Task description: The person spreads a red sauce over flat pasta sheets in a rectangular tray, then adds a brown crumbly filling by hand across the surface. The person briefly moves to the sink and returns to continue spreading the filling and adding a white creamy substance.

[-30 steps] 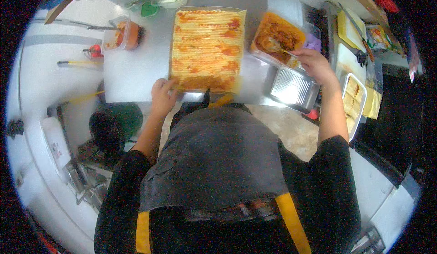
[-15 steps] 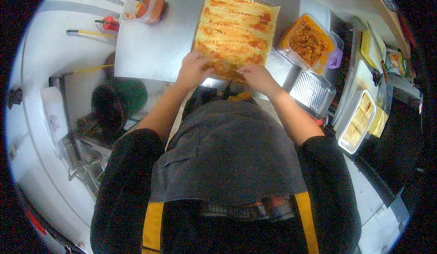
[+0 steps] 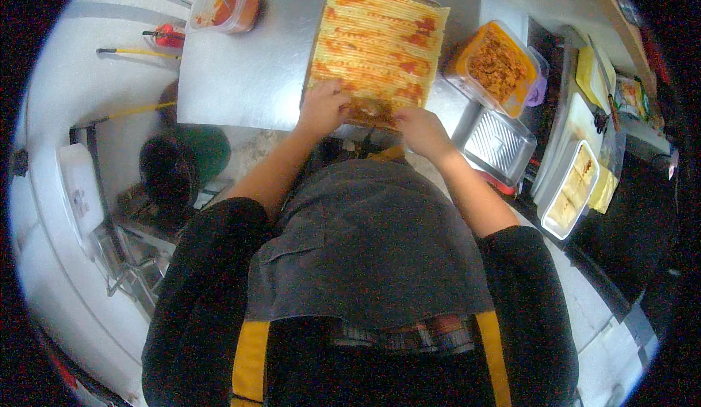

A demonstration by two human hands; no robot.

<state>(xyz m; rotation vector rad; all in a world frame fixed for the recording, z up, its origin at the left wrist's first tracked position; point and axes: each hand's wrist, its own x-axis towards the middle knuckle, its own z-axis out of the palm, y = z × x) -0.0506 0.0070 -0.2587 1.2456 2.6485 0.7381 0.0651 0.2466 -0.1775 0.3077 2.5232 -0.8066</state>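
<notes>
A rectangular baking tray (image 3: 312, 49) stands before me, filled with a layer of ridged yellow pasta (image 3: 376, 42) streaked with red sauce. At its near edge a darker, reddish-brown strip of filling (image 3: 371, 108) shows between my hands. My left hand (image 3: 323, 109) lies over the near left part of the pasta, its fingers bent and drawn together. Around the near right corner my right hand (image 3: 425, 132) is closed in a pinch. Whatever either hand's fingertips hold is too small or hidden to make out.
Left on the metal worktop (image 3: 241, 78) is a clear tub of red sauce (image 3: 235, 5) with utensils. To the right are a tub of minced filling (image 3: 498, 70), a foil tray (image 3: 496, 144) and a white dish with pale pieces (image 3: 573, 188). A green bin (image 3: 208, 148) stands below left.
My left hand has shifted slightly right over the pasta's near edge. My right hand has drawn a little right, toward the tray's near right corner. The view has moved slightly.
</notes>
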